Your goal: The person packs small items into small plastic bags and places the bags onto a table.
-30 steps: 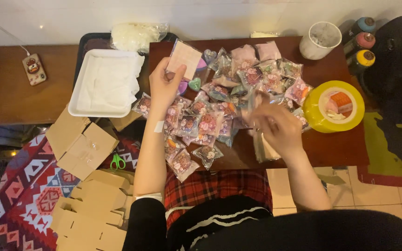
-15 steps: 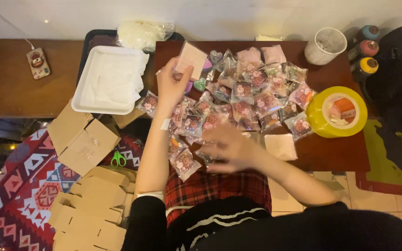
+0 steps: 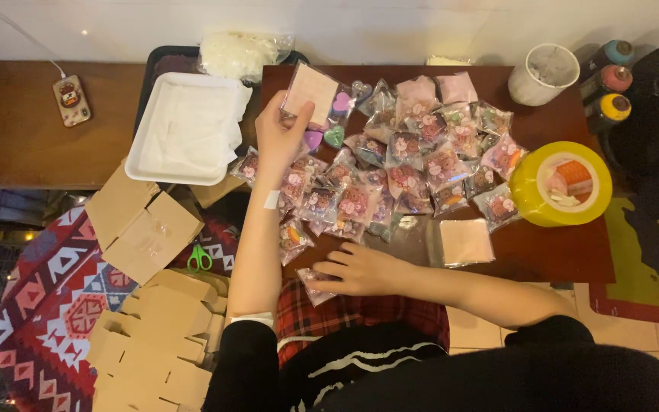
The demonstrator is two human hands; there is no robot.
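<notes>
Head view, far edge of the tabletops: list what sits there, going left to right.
Small phone-like device on a cable → white tray → clear bag of white stuff → flat packet held in left hand → white cup → three coloured-cap bottles.

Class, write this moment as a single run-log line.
left hand: holds pink packet up | right hand: flat on small packet at table edge | packet pile: mid-table
</notes>
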